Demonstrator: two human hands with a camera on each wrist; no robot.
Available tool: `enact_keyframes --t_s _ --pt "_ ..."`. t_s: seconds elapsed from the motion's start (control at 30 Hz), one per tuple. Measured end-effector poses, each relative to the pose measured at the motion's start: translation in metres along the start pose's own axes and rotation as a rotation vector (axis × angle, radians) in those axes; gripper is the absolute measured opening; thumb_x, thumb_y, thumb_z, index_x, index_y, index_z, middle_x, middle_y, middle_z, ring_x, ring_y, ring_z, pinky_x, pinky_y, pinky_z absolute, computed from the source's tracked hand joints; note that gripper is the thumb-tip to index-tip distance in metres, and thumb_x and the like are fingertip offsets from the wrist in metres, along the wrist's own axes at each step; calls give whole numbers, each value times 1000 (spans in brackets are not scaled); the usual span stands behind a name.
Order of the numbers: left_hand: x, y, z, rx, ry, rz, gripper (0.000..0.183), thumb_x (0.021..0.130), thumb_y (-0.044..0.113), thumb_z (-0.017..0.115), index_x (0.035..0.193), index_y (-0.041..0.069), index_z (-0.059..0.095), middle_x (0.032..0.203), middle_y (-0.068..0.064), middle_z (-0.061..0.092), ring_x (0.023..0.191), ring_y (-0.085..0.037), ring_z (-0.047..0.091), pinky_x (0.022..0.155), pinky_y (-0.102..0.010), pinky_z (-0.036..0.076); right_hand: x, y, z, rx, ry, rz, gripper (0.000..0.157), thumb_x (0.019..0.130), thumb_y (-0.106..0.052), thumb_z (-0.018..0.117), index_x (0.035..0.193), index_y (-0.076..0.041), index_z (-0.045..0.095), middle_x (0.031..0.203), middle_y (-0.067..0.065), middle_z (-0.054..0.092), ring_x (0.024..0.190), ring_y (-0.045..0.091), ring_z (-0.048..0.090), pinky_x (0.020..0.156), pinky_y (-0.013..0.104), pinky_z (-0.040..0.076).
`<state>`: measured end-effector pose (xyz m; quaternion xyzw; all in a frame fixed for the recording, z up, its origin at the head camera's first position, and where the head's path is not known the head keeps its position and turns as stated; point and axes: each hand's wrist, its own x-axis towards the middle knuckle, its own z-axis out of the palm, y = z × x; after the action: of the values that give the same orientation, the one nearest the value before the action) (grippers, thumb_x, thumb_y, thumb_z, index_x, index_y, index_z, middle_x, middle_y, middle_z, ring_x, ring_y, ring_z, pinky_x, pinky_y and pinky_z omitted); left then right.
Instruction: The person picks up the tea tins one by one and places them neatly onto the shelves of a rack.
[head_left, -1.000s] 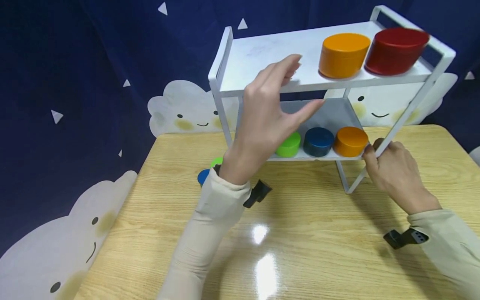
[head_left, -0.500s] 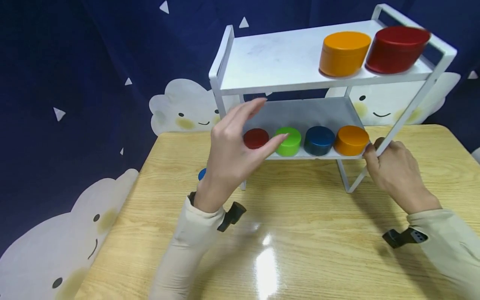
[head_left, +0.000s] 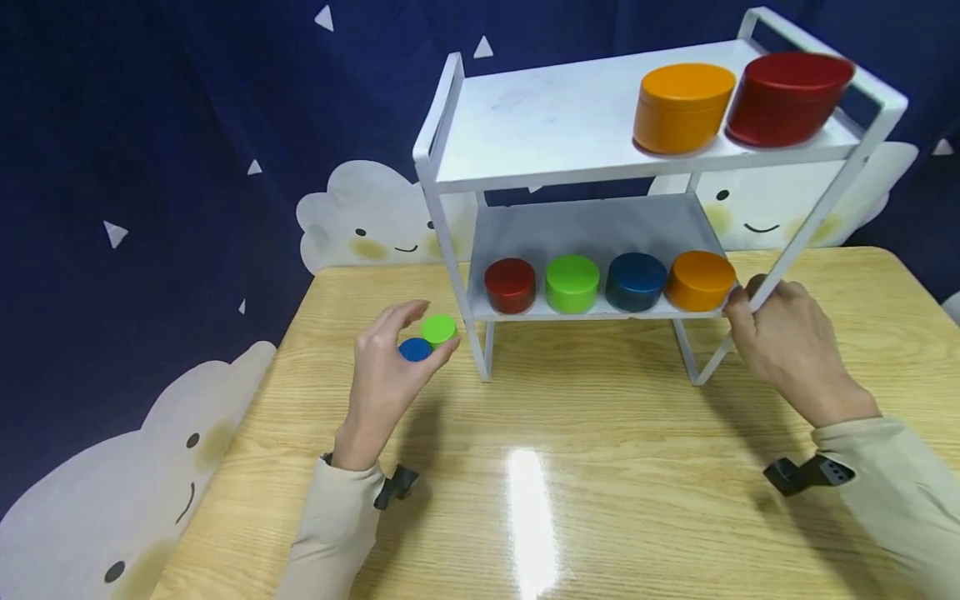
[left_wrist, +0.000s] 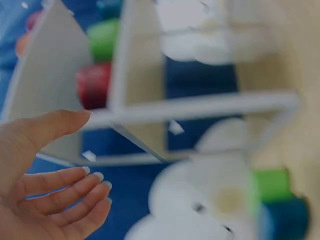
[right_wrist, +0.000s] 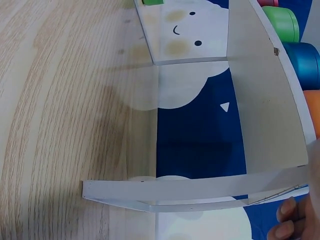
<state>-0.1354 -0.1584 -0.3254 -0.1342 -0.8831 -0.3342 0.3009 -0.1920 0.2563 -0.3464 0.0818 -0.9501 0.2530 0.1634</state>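
Observation:
My left hand (head_left: 386,362) is over the table's left part with thumb and fingers spread apart and nothing between them. Close by its fingertips in the head view stand a small green round tin (head_left: 438,330) and a blue round tin (head_left: 415,349), side by side on the table. The left wrist view has these two at its lower right, away from the fingers. My right hand (head_left: 795,342) grips the white two-tier rack (head_left: 772,283) at its right front post, level with the lower shelf. In the right wrist view only a few fingertips (right_wrist: 286,209) show at the edge.
On the rack's lower shelf (head_left: 600,217) stand a red tin (head_left: 510,286), a green tin (head_left: 572,284), a dark blue tin (head_left: 636,282) and an orange tin (head_left: 701,281). Its top shelf bears a larger orange tin (head_left: 682,108) and red tin (head_left: 787,100). A dark curtain (head_left: 187,125) hangs behind.
My left hand has come down and left from in front of the rack's top shelf to beside the two tins on the table. The right hand keeps its grip on the rack.

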Motion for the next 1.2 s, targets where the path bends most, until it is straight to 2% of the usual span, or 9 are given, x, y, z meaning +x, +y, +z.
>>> enact_keyframes --t_s 0.13,0.33,0.5,0.7,0.93,1.2 --pt "-8 -28 1 66 -54 -73 52 72 16 86 113 -8 64 112 -22 65 104 -35 62 89 -44 50 0 1 -1 -1 -3 9 50 100 -32 24 65 -5 47 61 12 46 59 35 45 48 41 31" --pt "-18 -60 10 140 -152 -192 63 73 22 85 120 -10 58 122 -26 59 116 -40 55 97 -48 44 -2 2 0 -9 -18 21 50 100 -33 23 66 -5 46 61 12 46 55 32 44 45 38 30" --pt "-25 -82 20 180 -202 -213 64 74 23 85 120 -12 58 123 -29 57 118 -42 53 99 -50 42 -3 3 -1 -7 -31 39 49 100 -33 24 69 -4 49 65 14 49 61 35 48 47 40 31" --pt "-28 -94 29 171 -247 -238 65 74 21 84 122 -14 56 123 -30 57 116 -43 54 96 -50 44 -3 2 -1 -4 -30 42 51 100 -35 23 69 -4 49 66 15 49 62 37 48 48 41 31" --pt "-26 -98 35 162 -286 -278 66 75 20 83 123 -15 55 122 -31 57 114 -44 55 93 -50 46 -5 2 1 9 -20 30 55 102 -39 21 68 -5 47 64 13 47 62 37 47 47 41 31" --pt "-28 -102 39 191 -318 -304 57 74 16 84 114 -14 58 106 -28 63 99 -40 63 83 -48 51 -4 1 1 18 -17 30 58 103 -43 20 67 -5 46 64 13 47 61 36 48 46 40 31"
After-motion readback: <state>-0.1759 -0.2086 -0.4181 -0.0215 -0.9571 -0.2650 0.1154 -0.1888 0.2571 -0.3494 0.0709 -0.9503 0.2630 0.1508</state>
